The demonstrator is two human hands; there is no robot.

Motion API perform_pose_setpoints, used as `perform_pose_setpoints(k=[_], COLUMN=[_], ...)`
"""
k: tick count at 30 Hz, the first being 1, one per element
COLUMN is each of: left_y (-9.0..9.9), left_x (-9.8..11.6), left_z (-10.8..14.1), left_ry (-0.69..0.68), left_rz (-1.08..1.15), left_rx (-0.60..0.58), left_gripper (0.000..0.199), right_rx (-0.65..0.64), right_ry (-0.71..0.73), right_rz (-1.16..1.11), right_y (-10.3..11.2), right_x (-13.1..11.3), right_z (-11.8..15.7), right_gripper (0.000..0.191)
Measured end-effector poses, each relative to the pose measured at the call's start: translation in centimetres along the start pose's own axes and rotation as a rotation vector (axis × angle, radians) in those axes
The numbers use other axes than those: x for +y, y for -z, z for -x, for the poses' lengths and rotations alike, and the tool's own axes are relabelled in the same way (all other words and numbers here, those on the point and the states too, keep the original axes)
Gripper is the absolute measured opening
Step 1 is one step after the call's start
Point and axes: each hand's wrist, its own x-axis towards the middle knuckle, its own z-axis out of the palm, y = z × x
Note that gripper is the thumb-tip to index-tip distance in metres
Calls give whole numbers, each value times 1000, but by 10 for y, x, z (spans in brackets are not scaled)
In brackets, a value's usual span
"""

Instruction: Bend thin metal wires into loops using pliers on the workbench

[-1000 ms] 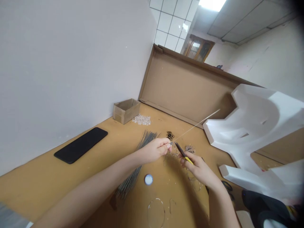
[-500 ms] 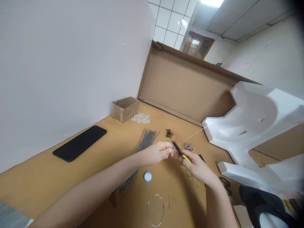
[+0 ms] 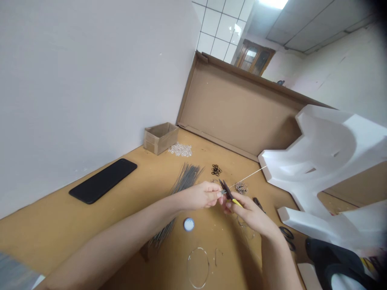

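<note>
On our counter (image 3: 60, 225), we have a pad (image 3: 102, 181) to the left, a box (image 3: 160, 139) behind it by the wall (image 3: 90, 88), loose rings (image 3: 180, 150) just beside the box, a bundle of wires (image 3: 187, 177) ahead, and foam blocks (image 3: 326, 161) on the right.

Bright light is thrown down from a ceiling panel (image 3: 273, 3); glare is caught on the wall tiles (image 3: 221, 24), a soft shadow is cast on the tabletop (image 3: 51, 225) by the right forearm (image 3: 279, 257), and the frame edges are bowed and darkened.

A black phone (image 3: 102, 181) lies near a cardboard box (image 3: 160, 139).
</note>
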Motion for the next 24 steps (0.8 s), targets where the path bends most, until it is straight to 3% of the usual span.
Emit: perform_pose_setpoints(k=[4,12,19,24], left_y=[2,1,5,9], left_x=[-3,-6,-6,-9], left_z=[-1,-2,-2,-2], left_ry=[-1,-18,93,98], left_rz=[-102,-104,200,266], left_rx=[46,43,-101,-149], left_gripper=[22,21,27,28], right_rx=[51,59,36,-1], right_ry=[8,4,20,21], right_rz=[97,155,147,114], right_y=[1,-3,0,-1], right_x=[-1,-4,-6,-6], right_z=[1,-1,-1,-3], right_gripper=[23,24,24,24])
